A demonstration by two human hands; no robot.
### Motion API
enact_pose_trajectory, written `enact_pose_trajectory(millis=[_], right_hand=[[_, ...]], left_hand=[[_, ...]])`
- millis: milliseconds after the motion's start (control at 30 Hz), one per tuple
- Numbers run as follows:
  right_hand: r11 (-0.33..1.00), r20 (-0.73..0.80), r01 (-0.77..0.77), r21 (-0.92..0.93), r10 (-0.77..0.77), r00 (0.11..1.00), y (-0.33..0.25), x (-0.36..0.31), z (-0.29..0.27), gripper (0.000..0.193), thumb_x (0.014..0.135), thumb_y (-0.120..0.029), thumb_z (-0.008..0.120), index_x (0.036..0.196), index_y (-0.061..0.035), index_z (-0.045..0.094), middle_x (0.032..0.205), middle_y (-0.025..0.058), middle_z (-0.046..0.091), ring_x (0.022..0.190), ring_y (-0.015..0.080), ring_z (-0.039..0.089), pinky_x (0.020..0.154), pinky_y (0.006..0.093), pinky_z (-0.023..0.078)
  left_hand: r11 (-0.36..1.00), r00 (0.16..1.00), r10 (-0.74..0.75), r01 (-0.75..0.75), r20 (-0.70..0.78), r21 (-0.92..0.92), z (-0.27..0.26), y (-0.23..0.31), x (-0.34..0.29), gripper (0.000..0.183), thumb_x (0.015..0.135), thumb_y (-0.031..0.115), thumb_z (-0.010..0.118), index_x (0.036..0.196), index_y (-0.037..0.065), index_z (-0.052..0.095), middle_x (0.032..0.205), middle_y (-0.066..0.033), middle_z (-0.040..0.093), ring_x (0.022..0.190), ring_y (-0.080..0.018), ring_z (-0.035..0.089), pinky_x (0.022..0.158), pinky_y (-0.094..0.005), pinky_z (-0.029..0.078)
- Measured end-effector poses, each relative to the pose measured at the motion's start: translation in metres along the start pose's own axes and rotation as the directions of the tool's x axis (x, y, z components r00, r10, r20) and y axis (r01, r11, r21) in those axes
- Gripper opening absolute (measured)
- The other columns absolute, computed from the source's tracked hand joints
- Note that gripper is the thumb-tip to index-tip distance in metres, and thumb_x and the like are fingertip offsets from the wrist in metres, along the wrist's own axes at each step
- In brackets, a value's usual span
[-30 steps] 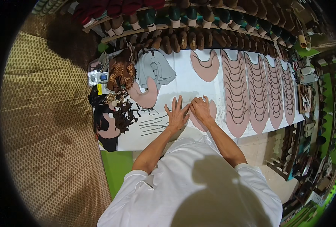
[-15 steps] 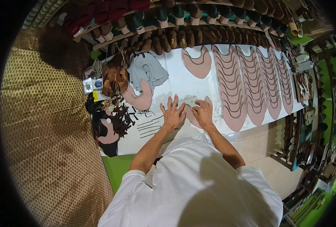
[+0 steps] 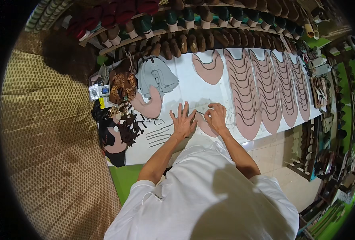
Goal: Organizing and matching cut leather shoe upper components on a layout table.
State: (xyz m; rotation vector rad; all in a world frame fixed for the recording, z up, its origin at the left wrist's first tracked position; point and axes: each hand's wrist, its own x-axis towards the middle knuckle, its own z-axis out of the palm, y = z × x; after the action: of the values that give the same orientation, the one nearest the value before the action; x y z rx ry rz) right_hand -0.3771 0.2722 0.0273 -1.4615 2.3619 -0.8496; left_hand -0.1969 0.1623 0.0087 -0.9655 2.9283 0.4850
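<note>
A curved pink piece (image 3: 205,127), like a cut shoe upper, lies on the white table in front of me, partly under my hands. My left hand (image 3: 183,123) rests flat with its fingers spread, the index finger and thumb near the piece's left edge. Along the top edge my right hand (image 3: 217,118) is bent into a pinch. A thin dark strip (image 3: 200,113) seems to run along that edge to its fingertips; the fingers hide its end. Several loose dark strips (image 3: 158,135) lie left of my left hand.
Overlapping rows of dark-edged pink pieces (image 3: 247,128) cover the right side. One such piece (image 3: 208,72) lies at the far middle. Grey pieces (image 3: 155,74), another pink piece (image 3: 150,106) and dark scraps (image 3: 130,130) sit left. Shoe lasts (image 3: 183,44) line a rack behind.
My right hand has shifted very slightly along the edge of the pink piece, its fingers still pinched. My left hand stays spread in nearly the same place.
</note>
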Motion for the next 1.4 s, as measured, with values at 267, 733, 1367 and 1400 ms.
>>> enact_pose_trajectory(millis=[267,733,1367,1400], right_hand=[[1.000,-0.015,-0.010,-0.022,0.009,1.000,0.002,-0.008,0.009,0.012,0.082,-0.017,0.077,0.083,-0.0058,0.079,0.126,0.0089,0.064,0.129,0.0303,0.051,0.113,0.0486,0.032],[0.994,0.061,-0.108,0.023,0.106,0.992,-0.006,-0.011,0.001,0.014,0.081,-0.022,0.080,0.082,-0.0081,0.081,0.139,0.0101,0.061,0.142,0.0383,0.040,0.117,0.0568,0.026],[0.985,-0.037,-0.175,-0.011,0.174,0.984,-0.008,-0.023,0.017,0.014,0.081,-0.022,0.080,0.080,-0.0085,0.081,0.141,0.0099,0.059,0.144,0.0375,0.038,0.120,0.0641,0.018],[0.984,-0.034,-0.175,-0.008,0.175,0.984,-0.008,-0.023,0.017,0.014,0.081,-0.022,0.080,0.080,-0.0083,0.081,0.141,0.0100,0.059,0.144,0.0374,0.039,0.120,0.0642,0.018]], left_hand=[[0.979,0.990,-0.108,0.121,0.086,-0.164,-0.001,-0.002,0.006,0.060,0.086,0.041,0.073,0.145,0.034,0.063,0.176,-0.0152,0.011,0.157,-0.0439,0.014,0.110,-0.0797,0.014],[0.994,0.995,0.097,-0.096,0.018,-0.052,-0.003,-0.011,0.007,0.044,0.099,0.039,0.062,0.143,0.040,0.063,0.177,-0.0109,0.011,0.158,-0.0435,0.013,0.108,-0.0820,0.013],[0.975,0.996,0.078,-0.070,0.033,-0.213,-0.017,-0.005,0.014,0.044,0.095,0.036,0.067,0.139,0.035,0.068,0.176,-0.0147,0.011,0.157,-0.0455,0.014,0.109,-0.0810,0.014],[0.968,0.995,0.094,-0.087,0.018,-0.235,-0.016,-0.006,0.014,0.044,0.094,0.035,0.067,0.138,0.035,0.069,0.176,-0.0152,0.011,0.157,-0.0461,0.014,0.108,-0.0813,0.014]])
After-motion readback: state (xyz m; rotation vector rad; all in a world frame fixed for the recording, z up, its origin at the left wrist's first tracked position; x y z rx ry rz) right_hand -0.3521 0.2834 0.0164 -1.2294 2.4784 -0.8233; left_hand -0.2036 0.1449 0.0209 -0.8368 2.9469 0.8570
